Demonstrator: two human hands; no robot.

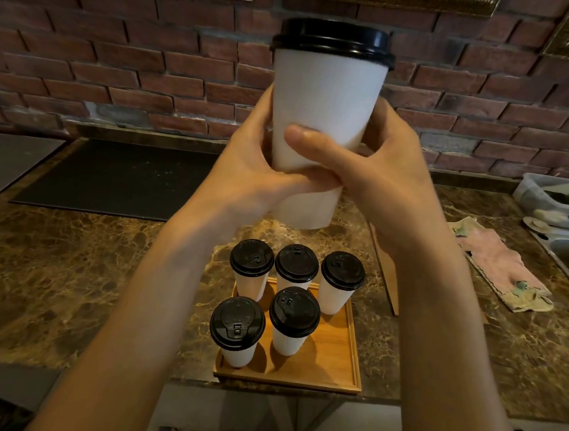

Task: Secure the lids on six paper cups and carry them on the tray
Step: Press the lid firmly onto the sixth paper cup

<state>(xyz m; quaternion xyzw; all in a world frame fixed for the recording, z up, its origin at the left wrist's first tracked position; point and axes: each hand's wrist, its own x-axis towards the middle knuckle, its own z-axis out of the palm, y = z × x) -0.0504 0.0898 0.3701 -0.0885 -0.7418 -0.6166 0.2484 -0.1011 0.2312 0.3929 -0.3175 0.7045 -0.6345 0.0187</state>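
Five lidded cups (291,298) stand on the wooden tray (336,354), leaving its front right corner bare; the sixth cup (325,91), black lid (333,38) on, is held high above the counter (64,282); left hand (246,164) and right hand (380,168) both wrap its lower wall. Thin paper likely dents, so a low, gentle hold suits; its fill, weight and lid seating cannot be judged.

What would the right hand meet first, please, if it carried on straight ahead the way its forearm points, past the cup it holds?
Beyond the held cup, the right hand would probably meet the brick wall first; nothing else shows between, though depth is hard to judge.
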